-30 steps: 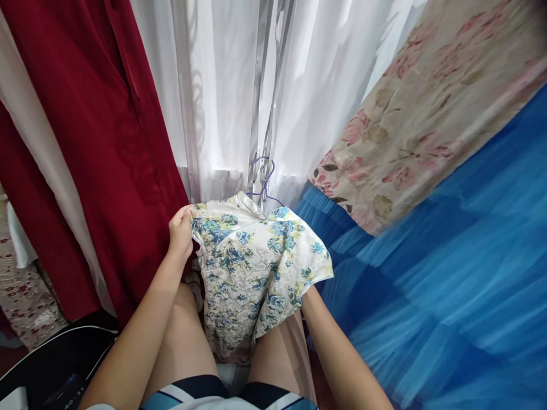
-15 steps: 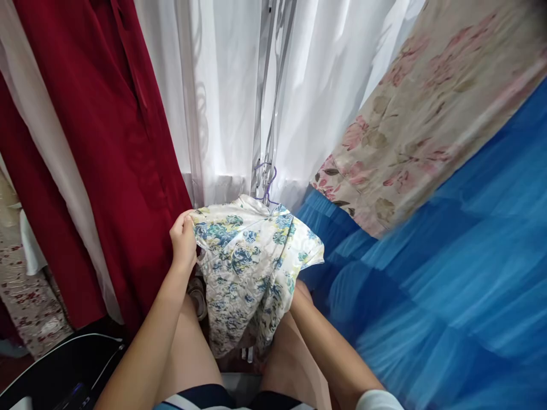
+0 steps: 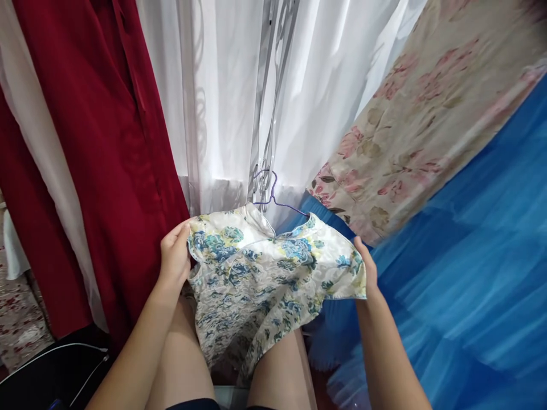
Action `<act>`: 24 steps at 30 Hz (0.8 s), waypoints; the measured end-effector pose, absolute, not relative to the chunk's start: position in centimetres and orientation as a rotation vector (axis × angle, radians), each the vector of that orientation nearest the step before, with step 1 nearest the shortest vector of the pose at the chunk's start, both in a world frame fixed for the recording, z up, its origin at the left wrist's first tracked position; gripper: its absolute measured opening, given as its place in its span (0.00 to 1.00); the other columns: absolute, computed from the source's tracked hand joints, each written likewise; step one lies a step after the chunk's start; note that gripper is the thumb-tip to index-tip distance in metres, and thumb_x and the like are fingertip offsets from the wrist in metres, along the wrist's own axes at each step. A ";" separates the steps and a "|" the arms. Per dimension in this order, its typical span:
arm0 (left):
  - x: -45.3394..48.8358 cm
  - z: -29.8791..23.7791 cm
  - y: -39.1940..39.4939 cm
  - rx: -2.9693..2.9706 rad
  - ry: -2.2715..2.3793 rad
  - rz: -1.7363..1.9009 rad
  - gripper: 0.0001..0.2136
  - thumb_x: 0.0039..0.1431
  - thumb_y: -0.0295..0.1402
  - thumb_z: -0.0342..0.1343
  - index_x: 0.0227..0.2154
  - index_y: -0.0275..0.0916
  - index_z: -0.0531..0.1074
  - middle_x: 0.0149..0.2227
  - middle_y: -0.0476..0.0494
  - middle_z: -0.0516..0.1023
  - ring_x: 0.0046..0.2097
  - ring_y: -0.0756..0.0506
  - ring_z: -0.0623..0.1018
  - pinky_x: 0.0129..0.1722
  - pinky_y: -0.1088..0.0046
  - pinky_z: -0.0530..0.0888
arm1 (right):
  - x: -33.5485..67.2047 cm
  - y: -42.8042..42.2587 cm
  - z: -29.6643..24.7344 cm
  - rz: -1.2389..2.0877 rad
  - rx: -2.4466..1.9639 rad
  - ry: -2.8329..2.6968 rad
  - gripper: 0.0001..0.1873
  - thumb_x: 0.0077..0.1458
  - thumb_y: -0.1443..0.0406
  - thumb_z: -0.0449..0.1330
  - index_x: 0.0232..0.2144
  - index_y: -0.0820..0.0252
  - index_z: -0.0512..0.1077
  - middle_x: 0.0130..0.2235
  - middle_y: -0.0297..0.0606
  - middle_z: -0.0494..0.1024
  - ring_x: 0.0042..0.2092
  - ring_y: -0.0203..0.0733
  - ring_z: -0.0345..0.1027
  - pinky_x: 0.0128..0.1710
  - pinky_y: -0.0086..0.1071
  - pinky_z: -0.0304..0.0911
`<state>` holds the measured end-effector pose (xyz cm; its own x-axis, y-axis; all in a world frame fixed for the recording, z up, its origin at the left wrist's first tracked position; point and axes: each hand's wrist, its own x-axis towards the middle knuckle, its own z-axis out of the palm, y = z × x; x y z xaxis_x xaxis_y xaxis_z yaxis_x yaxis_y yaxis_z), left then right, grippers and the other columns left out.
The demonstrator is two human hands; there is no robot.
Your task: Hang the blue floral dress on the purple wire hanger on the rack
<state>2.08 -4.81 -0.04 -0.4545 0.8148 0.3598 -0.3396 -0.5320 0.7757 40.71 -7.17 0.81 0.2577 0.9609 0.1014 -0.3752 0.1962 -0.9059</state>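
Observation:
A white dress (image 3: 256, 273) with blue, green and yellow flowers hangs on a thin purple hanger (image 3: 273, 196) in front of me, its lower part falling between my knees. My left hand (image 3: 176, 253) pinches the sleeve edge at the left shoulder. On the other side my right hand (image 3: 366, 265) grips the right sleeve, with the thumb on top and the other fingers hidden behind the cloth. The hanger's hook reaches up among silvery ribbons (image 3: 267, 97). Between the two hands the collar gapes in a V.
Long red fabric (image 3: 123, 171) hangs at the left, and white curtains (image 3: 226, 114) are behind. To the right hang a pink-flowered cloth (image 3: 393, 148) and blue tulle (image 3: 448, 273). A black container (image 3: 47, 370) with a white rim stands at the lower left.
My right hand has come up from behind the dress and taken hold of the right sleeve. The dress is now spread wider, and more of the hanger shows.

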 end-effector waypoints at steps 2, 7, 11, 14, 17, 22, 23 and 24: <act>1.5 1.8 -5.6 0.992 0.809 2.049 0.17 0.53 0.40 0.64 0.43 0.34 0.79 0.43 0.38 0.81 0.46 0.38 0.79 0.49 0.60 0.75 | 40.9 -8.1 2.0 0.961 -1.013 -0.865 0.19 0.45 0.53 0.69 0.35 0.60 0.79 0.30 0.39 0.81 0.37 0.52 0.77 0.39 0.40 0.73; 1.4 6.7 -6.2 1.162 0.794 2.019 0.18 0.56 0.41 0.61 0.44 0.33 0.78 0.42 0.37 0.81 0.48 0.37 0.79 0.50 0.57 0.75 | 40.4 -8.9 5.4 0.909 -0.984 -0.990 0.15 0.47 0.59 0.70 0.35 0.63 0.79 0.29 0.40 0.81 0.31 0.44 0.76 0.30 0.32 0.69; 2.6 8.9 -4.9 1.555 0.858 1.990 0.19 0.59 0.34 0.57 0.53 0.38 0.73 0.52 0.39 0.76 0.56 0.36 0.73 0.58 0.52 0.69 | 40.7 -9.5 4.9 0.901 -0.931 -0.874 0.18 0.47 0.58 0.69 0.37 0.66 0.79 0.32 0.40 0.81 0.33 0.42 0.76 0.34 0.31 0.69; 3.3 8.6 -4.6 2.064 1.138 1.996 0.28 0.54 0.24 0.57 0.59 0.45 0.68 0.64 0.42 0.62 0.66 0.35 0.60 0.66 0.51 0.57 | 40.5 -10.8 3.3 0.704 -0.963 -0.813 0.19 0.44 0.57 0.71 0.36 0.64 0.79 0.32 0.37 0.81 0.33 0.42 0.75 0.32 0.30 0.69; 4.0 7.1 -5.1 2.415 1.310 1.802 0.33 0.53 0.22 0.55 0.62 0.49 0.63 0.69 0.44 0.50 0.70 0.34 0.50 0.68 0.48 0.50 | 40.0 -12.0 2.4 0.579 -1.011 -0.828 0.18 0.44 0.55 0.71 0.33 0.62 0.79 0.30 0.36 0.80 0.31 0.42 0.73 0.28 0.31 0.67; 5.8 4.5 -6.0 2.724 1.241 1.357 0.43 0.48 0.21 0.55 0.67 0.54 0.50 0.71 0.44 0.46 0.70 0.31 0.47 0.67 0.42 0.47 | 38.7 -14.6 2.8 0.569 -1.025 -0.804 0.20 0.47 0.53 0.69 0.38 0.60 0.79 0.27 0.34 0.78 0.27 0.42 0.69 0.24 0.31 0.63; 6.2 4.1 -6.0 2.752 1.266 1.347 0.45 0.46 0.21 0.56 0.68 0.54 0.49 0.70 0.44 0.46 0.70 0.30 0.47 0.66 0.41 0.44 | 38.5 -15.6 2.6 0.526 -1.043 -0.825 0.20 0.49 0.52 0.68 0.38 0.60 0.78 0.27 0.34 0.78 0.26 0.42 0.68 0.23 0.31 0.61; 6.6 3.7 -5.8 2.757 1.292 1.370 0.46 0.45 0.20 0.57 0.68 0.54 0.49 0.69 0.42 0.49 0.69 0.30 0.49 0.66 0.40 0.43 | 38.1 -16.8 2.1 0.464 -1.067 -0.862 0.19 0.51 0.51 0.66 0.38 0.59 0.78 0.26 0.34 0.76 0.25 0.42 0.67 0.22 0.31 0.59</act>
<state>6.56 -5.78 3.74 0.3702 0.5525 0.7468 0.7134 -0.6840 0.1524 38.14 -16.82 2.10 0.5989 0.7028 0.3839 0.0673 0.4335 -0.8986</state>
